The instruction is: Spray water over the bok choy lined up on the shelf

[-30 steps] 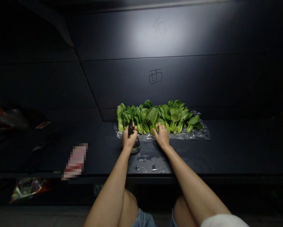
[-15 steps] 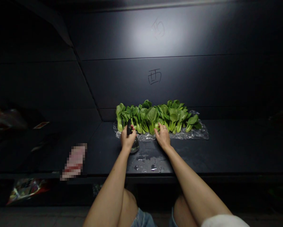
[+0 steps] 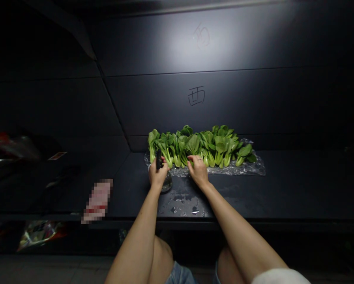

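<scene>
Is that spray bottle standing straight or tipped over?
The spray bottle leans slightly but hasn't fallen: the left hand holds it nearly upright, with the dark sprayer head on top and the clear base lower down.

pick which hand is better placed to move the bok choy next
Right, probably: the right hand is empty and already at the bok choy, while the left hand is closed around the spray bottle.
</scene>
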`<action>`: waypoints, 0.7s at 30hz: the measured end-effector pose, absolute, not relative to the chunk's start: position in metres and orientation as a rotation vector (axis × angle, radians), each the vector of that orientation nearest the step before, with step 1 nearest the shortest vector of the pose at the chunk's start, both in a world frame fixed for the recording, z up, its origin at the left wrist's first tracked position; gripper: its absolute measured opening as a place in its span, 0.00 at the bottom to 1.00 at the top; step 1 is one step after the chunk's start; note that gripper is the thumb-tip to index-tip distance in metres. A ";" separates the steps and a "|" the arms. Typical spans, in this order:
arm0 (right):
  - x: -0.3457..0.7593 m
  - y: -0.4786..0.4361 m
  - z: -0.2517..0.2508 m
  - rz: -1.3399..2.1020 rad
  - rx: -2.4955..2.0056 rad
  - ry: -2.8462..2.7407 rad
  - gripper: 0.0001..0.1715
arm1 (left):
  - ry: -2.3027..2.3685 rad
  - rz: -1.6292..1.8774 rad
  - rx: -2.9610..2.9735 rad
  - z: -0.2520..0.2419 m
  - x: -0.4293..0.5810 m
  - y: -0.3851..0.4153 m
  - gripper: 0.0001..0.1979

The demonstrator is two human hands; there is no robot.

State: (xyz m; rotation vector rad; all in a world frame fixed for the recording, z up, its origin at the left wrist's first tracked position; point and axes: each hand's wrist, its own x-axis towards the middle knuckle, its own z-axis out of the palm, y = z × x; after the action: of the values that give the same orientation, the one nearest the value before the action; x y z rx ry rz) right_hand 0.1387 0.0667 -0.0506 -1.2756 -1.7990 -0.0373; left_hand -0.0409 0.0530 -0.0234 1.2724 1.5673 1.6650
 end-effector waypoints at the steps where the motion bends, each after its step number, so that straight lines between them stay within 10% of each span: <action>1: 0.133 0.066 -0.050 -0.021 -1.267 -1.832 0.13 | 1.568 1.659 1.288 -0.025 -0.043 0.054 0.08; 21: 0.055 0.080 -0.043 -0.014 -1.652 -2.051 0.12 | 1.668 1.684 1.471 -0.031 -0.084 0.057 0.11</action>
State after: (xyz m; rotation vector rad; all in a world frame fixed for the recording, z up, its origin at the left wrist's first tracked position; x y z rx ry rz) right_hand 0.0546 0.0805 -0.0430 -1.6525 -2.0512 -0.0140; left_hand -0.0840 0.0567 -0.0310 1.4714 1.6678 1.6835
